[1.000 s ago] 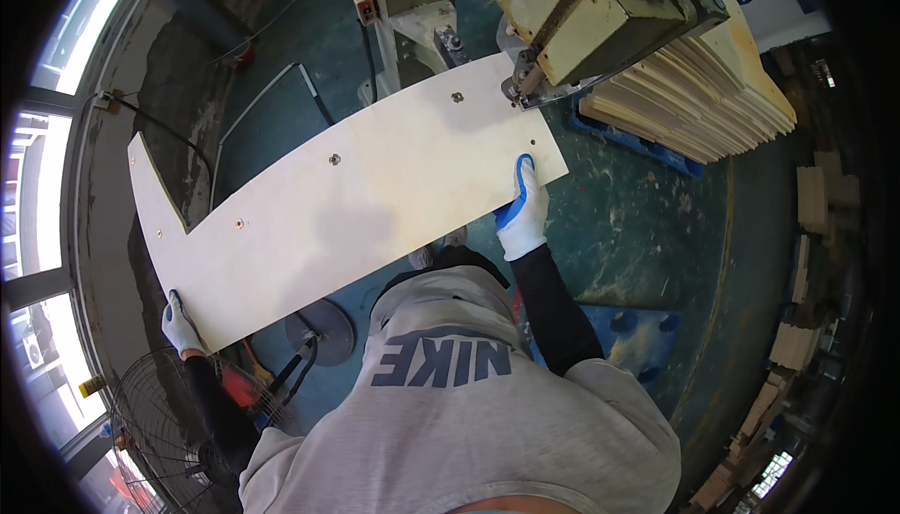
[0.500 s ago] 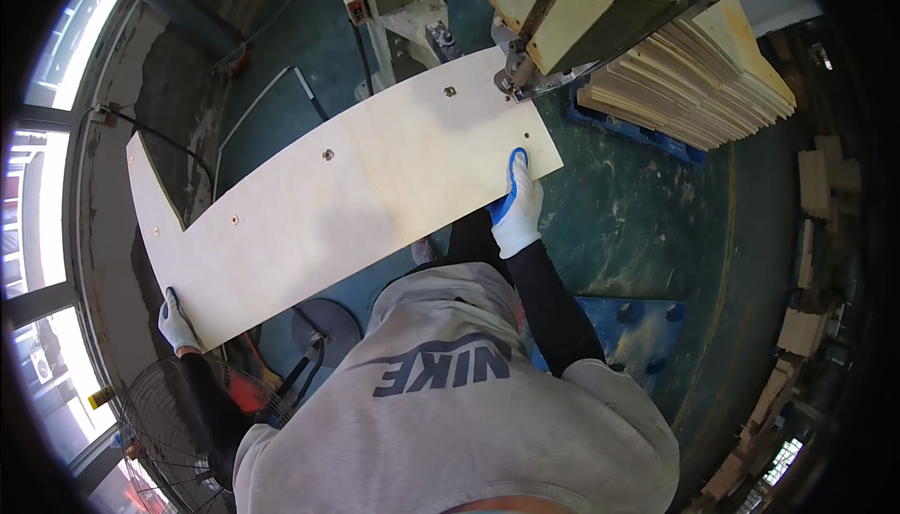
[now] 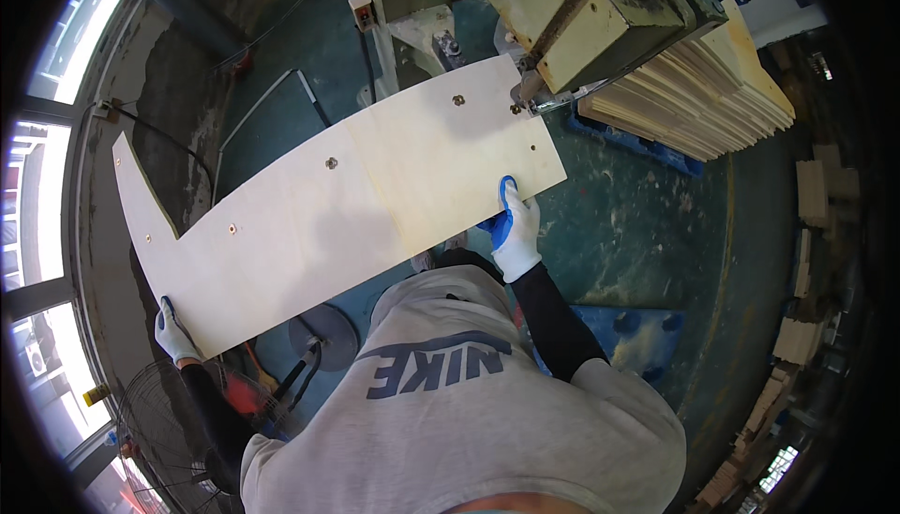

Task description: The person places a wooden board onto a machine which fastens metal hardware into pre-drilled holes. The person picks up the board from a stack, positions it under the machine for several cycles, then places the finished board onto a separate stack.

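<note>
A long pale plywood panel (image 3: pixel 291 251) with a curved far edge and a hooked left end is held out level in front of me. My left hand (image 3: pixel 173 332), in a white and blue glove, grips its near left corner. Gloved the same way, my right hand (image 3: pixel 517 237) clasps the near edge toward the right end, thumb on top and fingers partly hidden below. Several small metal fittings dot the panel, one (image 3: pixel 331 163) near its middle. The tip of a machine head (image 3: pixel 530 94) is at the far right end, right beside another fitting (image 3: pixel 515 110).
Behind the panel stands the cream machine body (image 3: pixel 600 22). To its right, a stack of cut plywood panels (image 3: pixel 694 101) rests on a blue pallet. A wire fan (image 3: pixel 178 420) is at my lower left, near a round dark base (image 3: pixel 323 336). Another blue pallet (image 3: pixel 628 336) lies right.
The panel and both my hands have shifted slightly toward me. The far right end has drawn back from under the machine tip, and a fitting now shows there. Both hands keep their grip.
</note>
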Motion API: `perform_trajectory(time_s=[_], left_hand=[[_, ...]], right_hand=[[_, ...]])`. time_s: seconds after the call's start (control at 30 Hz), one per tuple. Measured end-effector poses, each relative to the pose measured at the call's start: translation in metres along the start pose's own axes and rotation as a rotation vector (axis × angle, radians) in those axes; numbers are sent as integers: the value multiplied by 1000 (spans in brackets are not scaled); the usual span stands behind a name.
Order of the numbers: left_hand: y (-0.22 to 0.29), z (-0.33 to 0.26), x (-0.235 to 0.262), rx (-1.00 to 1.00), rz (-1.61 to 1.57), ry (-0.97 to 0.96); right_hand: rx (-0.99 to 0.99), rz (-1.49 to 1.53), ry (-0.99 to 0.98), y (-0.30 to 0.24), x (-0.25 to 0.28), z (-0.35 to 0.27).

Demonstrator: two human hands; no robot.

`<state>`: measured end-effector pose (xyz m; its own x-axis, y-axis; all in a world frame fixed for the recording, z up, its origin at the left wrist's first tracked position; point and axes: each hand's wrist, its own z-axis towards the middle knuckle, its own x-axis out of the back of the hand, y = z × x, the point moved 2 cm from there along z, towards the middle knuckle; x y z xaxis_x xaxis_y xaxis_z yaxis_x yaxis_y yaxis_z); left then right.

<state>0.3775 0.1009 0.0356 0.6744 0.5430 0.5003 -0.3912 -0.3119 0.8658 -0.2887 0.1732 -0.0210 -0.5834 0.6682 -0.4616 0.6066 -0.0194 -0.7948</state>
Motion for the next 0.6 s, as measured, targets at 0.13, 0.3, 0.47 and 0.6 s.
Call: perform_trajectory(time_s=[0.13,0.3,0.47,0.6], left_hand=[[-4,7,-4,19,20,-6],[-40,25,14,91,219,-10],[17,33,39,-96,117,5],[62,28,95,-41,136,54]], right_hand=[[4,-16,36,0,-5,-1],[75,7,20,-14,-19,-2],[-61,133,-58,-5,-15,-32],[-186,191,-166,20,-12,-77]])
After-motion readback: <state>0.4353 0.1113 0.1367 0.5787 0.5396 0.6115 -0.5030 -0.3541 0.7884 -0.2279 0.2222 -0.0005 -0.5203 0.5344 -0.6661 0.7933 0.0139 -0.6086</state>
